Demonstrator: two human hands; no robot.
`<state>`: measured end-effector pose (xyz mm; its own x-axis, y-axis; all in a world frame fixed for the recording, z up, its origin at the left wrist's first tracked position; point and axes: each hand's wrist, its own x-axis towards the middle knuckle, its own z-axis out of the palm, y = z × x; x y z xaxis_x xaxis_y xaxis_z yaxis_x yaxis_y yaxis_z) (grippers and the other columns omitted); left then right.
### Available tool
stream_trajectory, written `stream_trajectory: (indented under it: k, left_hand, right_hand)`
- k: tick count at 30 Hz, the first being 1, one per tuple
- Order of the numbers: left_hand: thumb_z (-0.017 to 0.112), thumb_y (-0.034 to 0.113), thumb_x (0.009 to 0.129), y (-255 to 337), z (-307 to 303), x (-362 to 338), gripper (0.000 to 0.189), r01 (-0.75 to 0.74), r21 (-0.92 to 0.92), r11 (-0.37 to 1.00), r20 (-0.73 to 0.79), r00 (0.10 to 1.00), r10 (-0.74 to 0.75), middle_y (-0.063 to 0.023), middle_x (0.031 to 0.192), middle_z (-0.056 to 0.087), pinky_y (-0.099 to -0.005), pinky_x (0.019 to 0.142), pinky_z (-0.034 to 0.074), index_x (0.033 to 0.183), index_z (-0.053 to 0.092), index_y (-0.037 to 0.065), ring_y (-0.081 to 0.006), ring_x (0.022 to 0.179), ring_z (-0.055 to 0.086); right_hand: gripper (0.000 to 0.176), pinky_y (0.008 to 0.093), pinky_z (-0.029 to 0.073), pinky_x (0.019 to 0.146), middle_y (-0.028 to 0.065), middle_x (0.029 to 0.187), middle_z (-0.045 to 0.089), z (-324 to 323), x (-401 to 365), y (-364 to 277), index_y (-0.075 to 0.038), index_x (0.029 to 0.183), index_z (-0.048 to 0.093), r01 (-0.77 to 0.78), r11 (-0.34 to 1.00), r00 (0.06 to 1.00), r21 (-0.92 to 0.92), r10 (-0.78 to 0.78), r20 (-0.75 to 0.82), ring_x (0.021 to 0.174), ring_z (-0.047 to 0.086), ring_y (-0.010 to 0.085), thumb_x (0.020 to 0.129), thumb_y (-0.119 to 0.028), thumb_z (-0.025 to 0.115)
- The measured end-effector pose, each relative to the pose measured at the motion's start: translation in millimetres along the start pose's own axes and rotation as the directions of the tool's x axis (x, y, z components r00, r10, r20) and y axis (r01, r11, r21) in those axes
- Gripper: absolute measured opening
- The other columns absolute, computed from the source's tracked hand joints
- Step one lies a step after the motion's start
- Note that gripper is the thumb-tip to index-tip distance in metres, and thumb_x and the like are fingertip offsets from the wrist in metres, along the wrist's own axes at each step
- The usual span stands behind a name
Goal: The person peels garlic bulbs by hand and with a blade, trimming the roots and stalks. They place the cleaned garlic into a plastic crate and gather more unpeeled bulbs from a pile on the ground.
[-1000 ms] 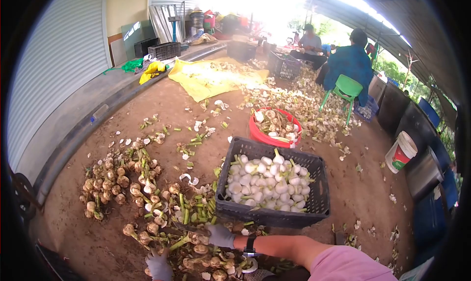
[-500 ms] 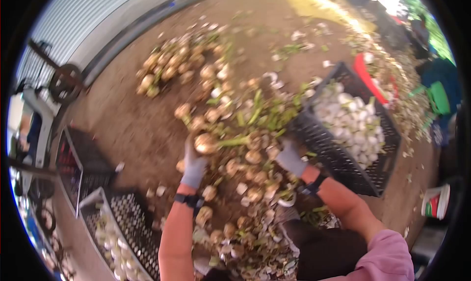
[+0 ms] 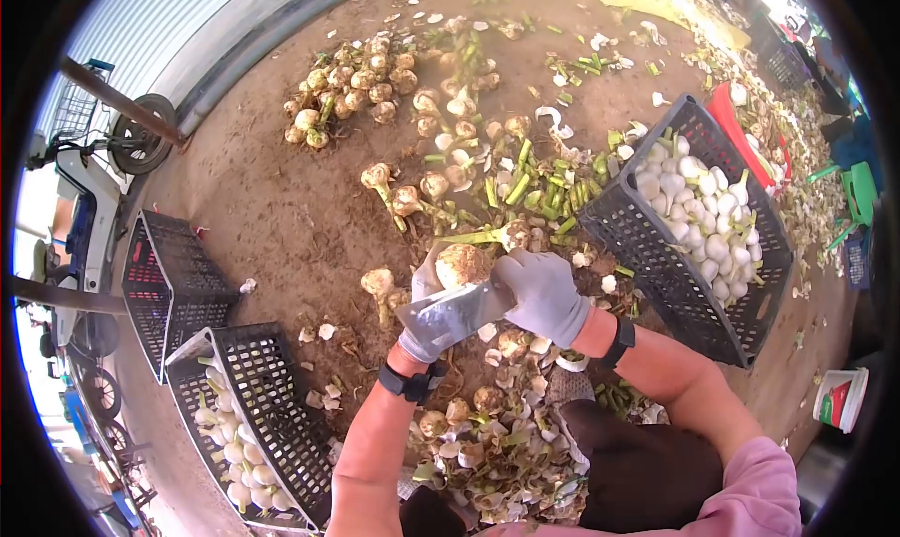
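My gloved left hand is wrapped round a brown, soil-covered garlic bulb, whose root side faces up. In my gloved right hand is a wide metal blade, held flat across the near side of the bulb. The two hands are close together, and the right fingers are closed at the blade's right end. Other unpeeled bulbs with green stalks lie on the ground just left of and beyond my hands. Peelings are heaped near my legs.
A black crate of white bulbs stands at the right, beside a red container. Two more crates are at the left. A bulb pile, cut stalks, a scooter and a white bucket are also visible.
My hands have come together from wide apart. The left hand now grips a bulb, and the blade in my right hand has come into clear view against it.
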<state>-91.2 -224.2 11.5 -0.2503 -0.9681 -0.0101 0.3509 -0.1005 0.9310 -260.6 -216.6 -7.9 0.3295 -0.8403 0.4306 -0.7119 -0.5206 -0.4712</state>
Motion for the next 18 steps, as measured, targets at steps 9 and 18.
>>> stream_trajectory:
  k: [9, 18]
  left_hand:
    - [0.083, 0.01, 0.06, 7.8, 17.3, -18.2, 0.071, -0.168, 0.492, 0.854, 0.033, 0.984, 0.175, -0.0069, 0.113, 0.055, -0.035, 0.093, 0.048, 0.121, 0.048, 0.006, -0.0209, 0.1, 0.058]
    - [0.06, -0.014, 0.072, 7.3, -8.4, -54.4, 0.063, 0.051, -0.286, 0.957, -0.26, 0.957, -0.128, -0.0096, 0.116, 0.06, -0.0374, 0.088, 0.055, 0.129, 0.043, 0.007, -0.0204, 0.102, 0.063]
  right_hand:
    - [0.024, 0.039, 0.052, 0.068, 0.0237, 0.082, 0.065, 3.6, -27.1, 69.7, 0.004, 0.094, 0.059, -0.593, 0.778, 0.793, 0.205, 0.521, 0.317, 0.076, 0.067, 0.0297, 0.079, -0.012, 0.068]
    - [0.037, 0.0336, 0.05, 0.068, 0.0212, 0.088, 0.069, -0.6, -46.4, 45.1, 0.005, 0.112, 0.064, -0.597, 0.724, 0.797, 0.345, 0.485, 0.36, 0.074, 0.065, 0.021, 0.077, -0.005, 0.07]
